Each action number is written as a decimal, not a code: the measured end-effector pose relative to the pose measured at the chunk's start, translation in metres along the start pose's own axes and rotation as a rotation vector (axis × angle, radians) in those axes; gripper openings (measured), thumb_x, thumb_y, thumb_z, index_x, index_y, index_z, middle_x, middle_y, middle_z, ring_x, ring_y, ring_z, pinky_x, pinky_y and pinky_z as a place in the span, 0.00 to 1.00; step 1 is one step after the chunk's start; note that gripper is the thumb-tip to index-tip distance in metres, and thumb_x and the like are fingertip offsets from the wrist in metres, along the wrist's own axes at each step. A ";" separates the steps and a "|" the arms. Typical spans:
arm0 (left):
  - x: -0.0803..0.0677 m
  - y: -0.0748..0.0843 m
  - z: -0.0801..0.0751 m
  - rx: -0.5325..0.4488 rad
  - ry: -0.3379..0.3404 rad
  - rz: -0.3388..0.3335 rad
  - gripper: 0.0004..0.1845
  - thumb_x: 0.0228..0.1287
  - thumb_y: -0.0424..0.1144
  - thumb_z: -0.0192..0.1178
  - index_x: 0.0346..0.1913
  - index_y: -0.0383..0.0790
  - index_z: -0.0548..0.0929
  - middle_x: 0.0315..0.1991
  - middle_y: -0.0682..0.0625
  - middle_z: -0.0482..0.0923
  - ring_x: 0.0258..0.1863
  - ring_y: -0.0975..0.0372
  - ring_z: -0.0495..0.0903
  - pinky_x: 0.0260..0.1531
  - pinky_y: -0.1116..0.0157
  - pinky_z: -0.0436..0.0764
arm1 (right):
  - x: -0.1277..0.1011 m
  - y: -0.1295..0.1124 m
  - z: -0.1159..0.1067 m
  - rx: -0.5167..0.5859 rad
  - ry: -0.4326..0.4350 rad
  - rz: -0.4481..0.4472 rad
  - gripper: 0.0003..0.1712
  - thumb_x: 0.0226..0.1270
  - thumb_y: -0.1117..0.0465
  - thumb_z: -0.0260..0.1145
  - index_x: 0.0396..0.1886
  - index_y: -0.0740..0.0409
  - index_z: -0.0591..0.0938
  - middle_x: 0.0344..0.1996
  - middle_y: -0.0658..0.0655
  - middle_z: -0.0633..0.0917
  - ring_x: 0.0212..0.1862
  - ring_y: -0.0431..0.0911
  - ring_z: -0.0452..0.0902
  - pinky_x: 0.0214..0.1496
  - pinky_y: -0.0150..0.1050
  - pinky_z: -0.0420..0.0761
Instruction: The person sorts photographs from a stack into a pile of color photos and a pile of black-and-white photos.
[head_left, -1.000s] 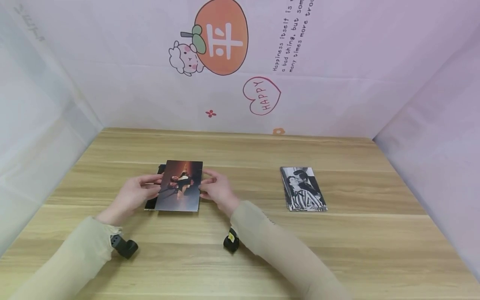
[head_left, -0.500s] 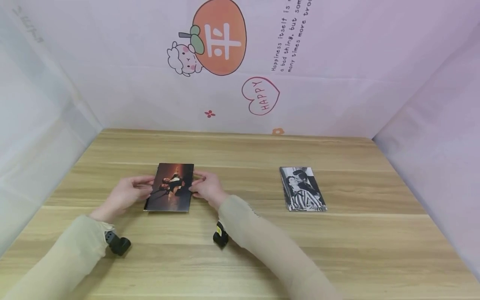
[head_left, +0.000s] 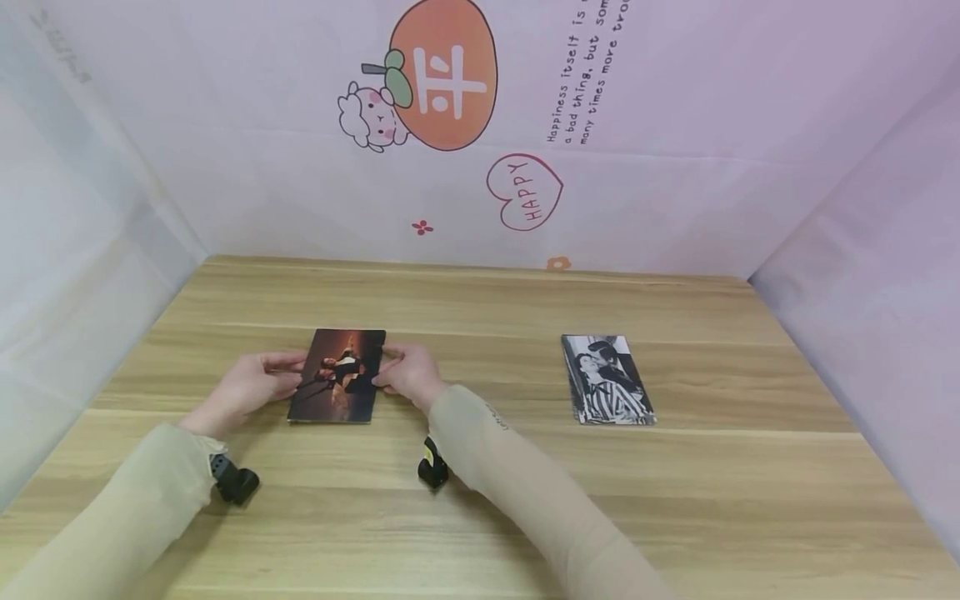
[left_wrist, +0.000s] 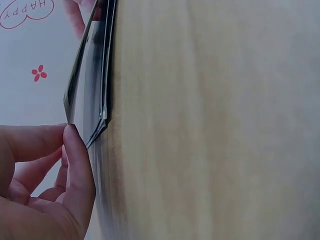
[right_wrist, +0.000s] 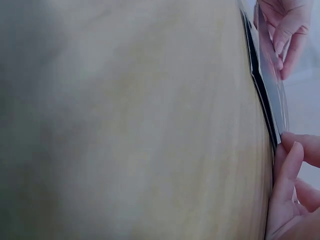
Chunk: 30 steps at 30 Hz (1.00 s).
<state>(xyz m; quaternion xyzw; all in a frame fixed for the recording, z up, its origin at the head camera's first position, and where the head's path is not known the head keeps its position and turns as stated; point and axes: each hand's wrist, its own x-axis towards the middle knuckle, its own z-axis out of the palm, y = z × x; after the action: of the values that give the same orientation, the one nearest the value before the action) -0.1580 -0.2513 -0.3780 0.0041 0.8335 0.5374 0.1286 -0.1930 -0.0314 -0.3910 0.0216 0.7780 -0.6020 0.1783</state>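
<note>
A photo card (head_left: pixel 345 375) with a dark reddish picture lies over a small stack of cards (left_wrist: pixel 106 65) at the left of the table. My left hand (head_left: pixel 251 387) pinches its left edge between thumb and forefinger. At the opposite edge, the fingers of my right hand (head_left: pixel 411 375) pinch the same card. Seen from the left wrist, a narrow gap separates the upper card from the stack beneath it. From the right wrist, the card (right_wrist: pixel 270 80) spans both hands, close over the dark stack edge.
Another stack of photo cards (head_left: pixel 609 379), topped by a black-and-white picture, lies to the right on the wooden table (head_left: pixel 720 500). A printed white cloth (head_left: pixel 652 200) stands behind the table, with pale cloth sides at left and right.
Both hands have moved left and slightly down with the photo card. It now covers the stack beneath, whose left side showed before. The right-hand stack has stayed put.
</note>
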 end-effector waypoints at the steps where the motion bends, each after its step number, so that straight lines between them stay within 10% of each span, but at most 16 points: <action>1: 0.000 0.000 0.000 0.007 -0.003 -0.003 0.27 0.65 0.25 0.52 0.65 0.18 0.60 0.63 0.23 0.62 0.38 0.81 0.74 0.43 0.76 0.80 | 0.000 0.000 0.000 -0.010 0.001 0.001 0.35 0.49 0.78 0.68 0.61 0.62 0.75 0.34 0.62 0.87 0.25 0.39 0.78 0.25 0.26 0.80; 20: 0.000 -0.002 -0.003 -0.014 0.003 -0.012 0.27 0.65 0.25 0.51 0.64 0.15 0.58 0.62 0.22 0.61 0.38 0.80 0.75 0.44 0.77 0.80 | 0.003 0.001 -0.003 0.033 -0.078 0.009 0.32 0.52 0.76 0.69 0.59 0.65 0.75 0.35 0.62 0.85 0.31 0.42 0.80 0.33 0.31 0.84; 30: -0.004 0.031 0.021 0.244 0.071 0.095 0.24 0.65 0.30 0.54 0.64 0.27 0.68 0.57 0.31 0.74 0.54 0.44 0.76 0.36 0.72 0.81 | -0.010 0.005 -0.047 0.068 -0.192 -0.032 0.29 0.60 0.69 0.64 0.63 0.65 0.70 0.48 0.65 0.81 0.46 0.50 0.81 0.50 0.41 0.83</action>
<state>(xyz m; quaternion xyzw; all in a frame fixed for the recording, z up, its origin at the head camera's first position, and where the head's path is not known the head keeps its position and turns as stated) -0.1536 -0.2202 -0.3570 0.0399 0.8956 0.4372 0.0720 -0.1943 0.0163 -0.3828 -0.0426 0.7366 -0.6302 0.2418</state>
